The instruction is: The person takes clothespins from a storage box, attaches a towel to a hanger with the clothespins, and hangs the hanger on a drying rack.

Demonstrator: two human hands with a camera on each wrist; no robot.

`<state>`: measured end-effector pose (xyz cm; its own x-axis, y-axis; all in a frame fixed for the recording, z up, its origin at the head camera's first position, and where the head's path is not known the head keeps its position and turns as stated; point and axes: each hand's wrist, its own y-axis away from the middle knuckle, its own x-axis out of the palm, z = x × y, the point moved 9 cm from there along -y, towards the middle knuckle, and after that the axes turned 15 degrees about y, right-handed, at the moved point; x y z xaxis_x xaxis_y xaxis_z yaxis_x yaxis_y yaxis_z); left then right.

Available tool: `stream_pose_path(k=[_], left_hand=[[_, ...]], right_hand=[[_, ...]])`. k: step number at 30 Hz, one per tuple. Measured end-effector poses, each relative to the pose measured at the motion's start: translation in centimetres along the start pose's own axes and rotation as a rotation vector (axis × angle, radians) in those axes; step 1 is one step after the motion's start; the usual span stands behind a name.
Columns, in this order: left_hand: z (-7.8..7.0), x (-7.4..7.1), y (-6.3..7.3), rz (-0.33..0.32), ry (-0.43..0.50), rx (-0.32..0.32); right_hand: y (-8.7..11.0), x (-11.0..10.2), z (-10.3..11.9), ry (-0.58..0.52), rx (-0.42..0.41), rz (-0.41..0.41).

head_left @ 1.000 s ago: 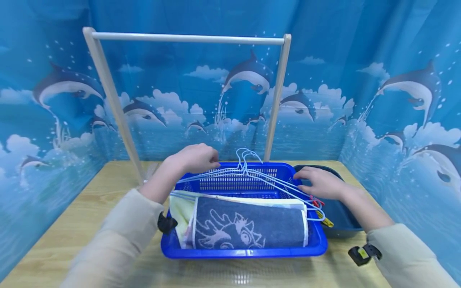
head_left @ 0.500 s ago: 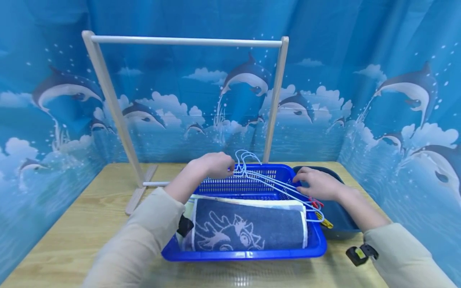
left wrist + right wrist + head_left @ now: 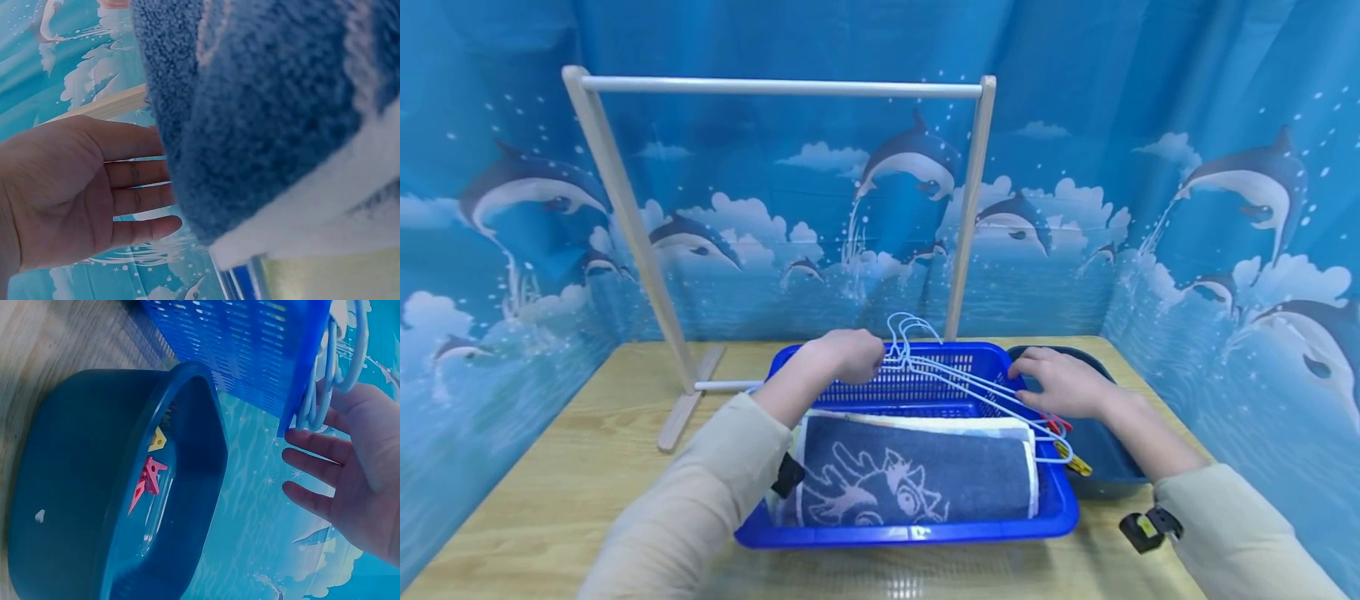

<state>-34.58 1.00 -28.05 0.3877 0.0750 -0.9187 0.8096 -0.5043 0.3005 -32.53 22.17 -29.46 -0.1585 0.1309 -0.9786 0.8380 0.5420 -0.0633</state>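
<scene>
My left hand [image 3: 850,357] is over the back left of the blue basket [image 3: 906,533], at the necks of several light-blue wire hangers [image 3: 906,358]. In the left wrist view its fingers are fairly straight, some tips hidden behind a dark towel [image 3: 269,112]; whether it touches a hanger is hidden. My right hand [image 3: 1063,383] is at the basket's right rim, beside the hanger ends [image 3: 322,394], fingers loosely extended and its index tip partly hidden by them. In the basket lies the dark towel with a pale cartoon drawing, over lighter cloth.
A rack [image 3: 782,86] with wooden posts and a white bar stands behind the basket. To the right sits a dark basin [image 3: 69,487] with red clothespins [image 3: 150,476] and yellow ones [image 3: 157,440]. Dolphin-printed curtains surround the wooden table [image 3: 550,467].
My left hand has moved right and slightly down, from the basket's back left toward the hanger necks. My right hand has stayed nearly still.
</scene>
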Motion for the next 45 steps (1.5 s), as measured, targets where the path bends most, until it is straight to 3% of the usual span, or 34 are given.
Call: stream_pose_path(k=[17, 25, 40, 45], left_hand=[[0.6, 0.5, -0.1, 0.011, -0.058, -0.002], [0.5, -0.7, 0.9, -0.012, 0.015, 0.010], [0.2, -3.1, 2.7, -0.183, -0.043, 0.153], [0.8, -2.9, 2.9, -0.171, -0.005, 0.139]], right_hand=[[0.1, -0.2, 0.1, 0.001, -0.018, -0.025], [0.1, 0.0, 0.0, -0.001, -0.031, -0.016], [0.3, -0.1, -0.2, -0.028, -0.026, -0.009], [0.3, -0.1, -0.3, -0.029, -0.025, -0.005]])
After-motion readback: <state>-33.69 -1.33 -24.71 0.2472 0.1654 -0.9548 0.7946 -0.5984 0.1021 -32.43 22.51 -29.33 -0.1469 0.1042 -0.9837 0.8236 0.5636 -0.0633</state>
